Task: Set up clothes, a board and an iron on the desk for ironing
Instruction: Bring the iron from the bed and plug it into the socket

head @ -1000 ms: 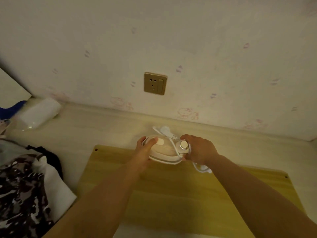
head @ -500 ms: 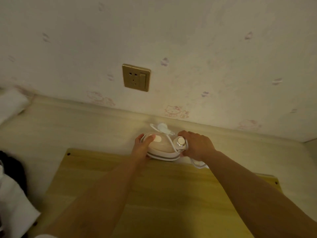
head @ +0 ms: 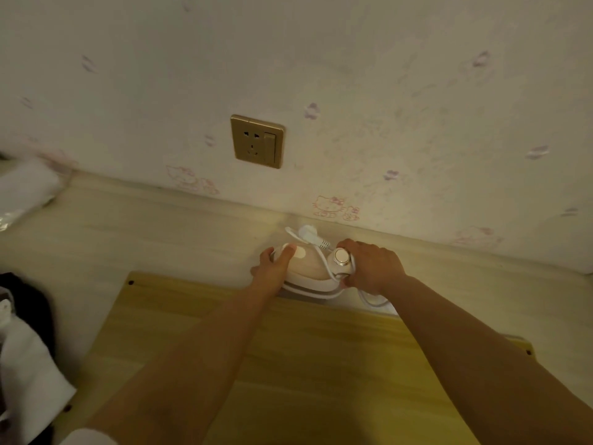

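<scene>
We see the iron (head: 308, 271), gripped by our left hand (head: 272, 271) and right hand (head: 373, 268), now past the board's (head: 321, 364) far edge, nearer the tabletop's (head: 160, 239) back edge by the wall than a second ago.

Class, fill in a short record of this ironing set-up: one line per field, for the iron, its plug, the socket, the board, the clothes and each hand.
iron: at the board's far edge, near the wall
plug: loose behind the iron, not in the socket
socket: on the wall, nothing plugged in
board: flat on the desk
clothes: left of the board
left hand: grips the iron's front
right hand: grips its rear by the dial
</scene>
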